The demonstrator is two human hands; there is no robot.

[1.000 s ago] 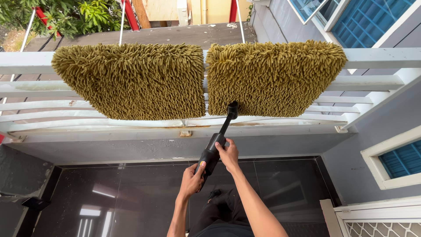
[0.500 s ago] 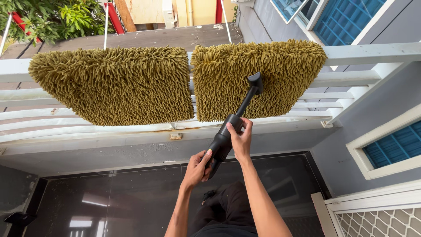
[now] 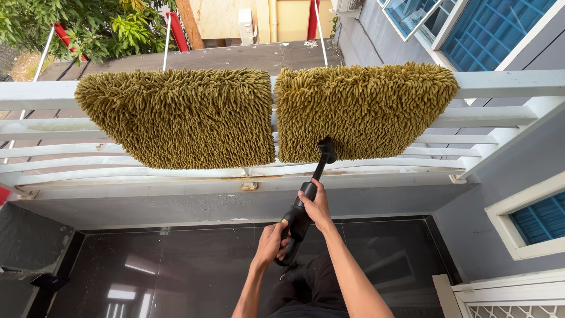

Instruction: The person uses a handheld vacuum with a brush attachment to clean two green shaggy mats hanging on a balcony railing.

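Note:
Two shaggy olive-green mats hang over a white railing [image 3: 35, 94]: the left mat [image 3: 182, 115] and the right mat [image 3: 365, 109]. A black handheld vacuum wand [image 3: 306, 200] points up at the lower edge of the right mat, its nozzle [image 3: 326, 150] touching the fringe. My left hand [image 3: 272, 242] grips the wand's lower handle. My right hand [image 3: 316, 206] grips it higher up, on the body.
Dark glossy floor tiles [image 3: 176, 271] lie below, my dark trousers [image 3: 306, 282] over them. A grey wall with blue-louvred windows [image 3: 541, 218] runs along the right. A white gate [image 3: 512, 294] sits at bottom right. Beyond the railing are a roof and green foliage [image 3: 88, 23].
The wand's nozzle has dropped from the middle of the right mat to its lower edge, after rising from the lower edge a second ago. Both hands kept their grip.

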